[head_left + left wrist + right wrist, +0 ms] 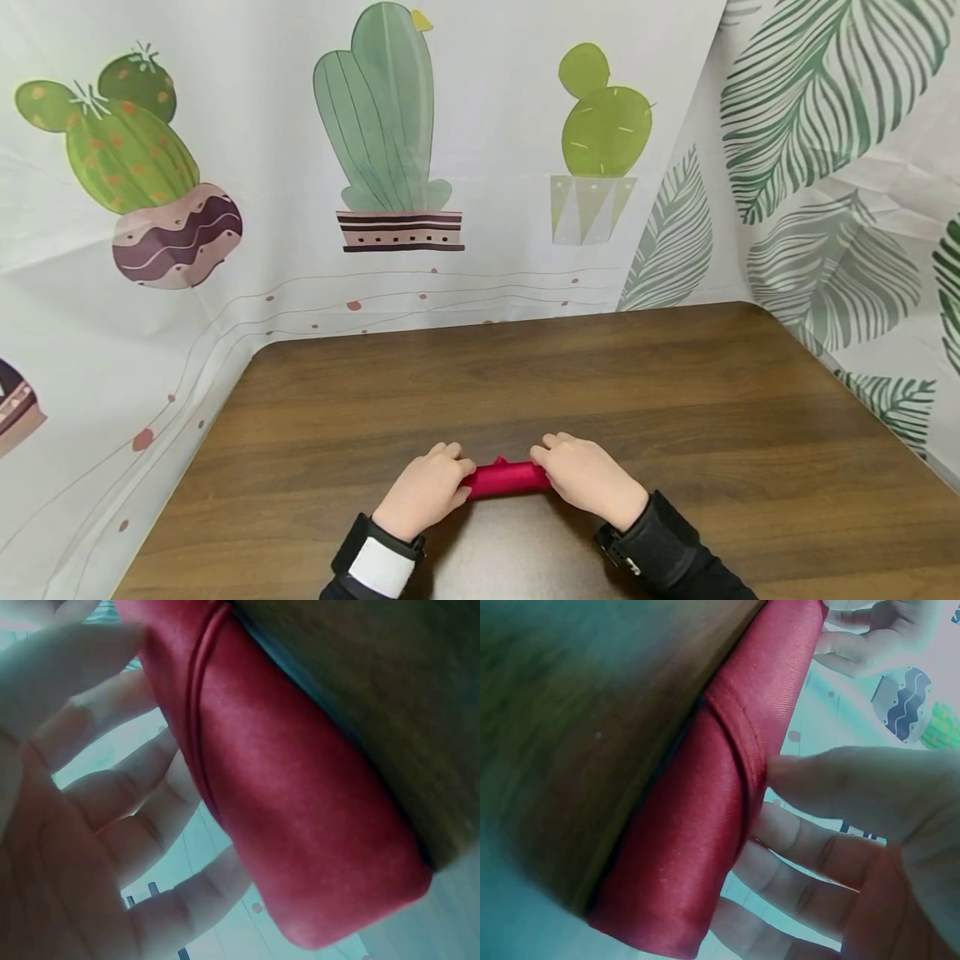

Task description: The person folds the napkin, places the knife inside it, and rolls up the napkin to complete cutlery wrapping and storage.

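A rolled red cloth [505, 480] lies on the wooden worktop [675, 392] near its front edge. The left hand [425, 490] holds one end and the right hand [590, 478] the other, fingers curled round it, apparently satin-like fabric.

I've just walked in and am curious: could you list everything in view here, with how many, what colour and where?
Rolled cloth: one, red, lying on the table near its front edge, between the two hands.
Table: one, dark brown wood grain, filling the lower half of the head view.
Backdrop: white sheets behind and beside the table, printed with green cacti in pots and green leaves.
Sleeves: two, black, at the bottom edge.
Left hand: one, fingers curled over the roll's left end.
Right hand: one, fingers curled over its right end.
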The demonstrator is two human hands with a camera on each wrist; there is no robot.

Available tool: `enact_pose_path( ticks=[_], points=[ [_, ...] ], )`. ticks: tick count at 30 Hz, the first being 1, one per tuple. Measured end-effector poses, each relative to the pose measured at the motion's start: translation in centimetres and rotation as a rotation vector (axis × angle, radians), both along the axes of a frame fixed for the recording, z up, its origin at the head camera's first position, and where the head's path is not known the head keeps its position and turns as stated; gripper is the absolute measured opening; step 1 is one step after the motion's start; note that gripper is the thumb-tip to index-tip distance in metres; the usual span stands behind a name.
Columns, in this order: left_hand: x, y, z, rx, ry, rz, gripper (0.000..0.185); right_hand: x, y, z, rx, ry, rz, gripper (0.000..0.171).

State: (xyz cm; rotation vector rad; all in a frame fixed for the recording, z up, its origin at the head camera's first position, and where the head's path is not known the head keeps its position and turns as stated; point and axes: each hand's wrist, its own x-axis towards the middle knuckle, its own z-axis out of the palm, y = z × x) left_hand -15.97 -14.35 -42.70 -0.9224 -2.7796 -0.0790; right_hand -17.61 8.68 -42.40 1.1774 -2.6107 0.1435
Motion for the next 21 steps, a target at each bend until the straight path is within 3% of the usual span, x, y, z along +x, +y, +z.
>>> enact_pose_path(
  ticks=[9, 17, 21],
  points=[
    [0.3, 0.5, 0.2, -0.008, 0.005, 0.029, 0.017, 0.2, 0.1, 0.3, 0.007, 0.003, -0.012, 0.016],
    [0.6, 1.2, 0.1, -0.062, 0.115, 0.049, 0.024, 0.3, -0.3, -0.1, 0.035, 0.0, -0.026, 0.027],
    [0.7, 1.6, -0.4, -0.081, 0.116, 0.089, 0.024, 0.5, -0.6, -0.5, 0.063, 0.055, -0.02, 0.031]
  ],
)
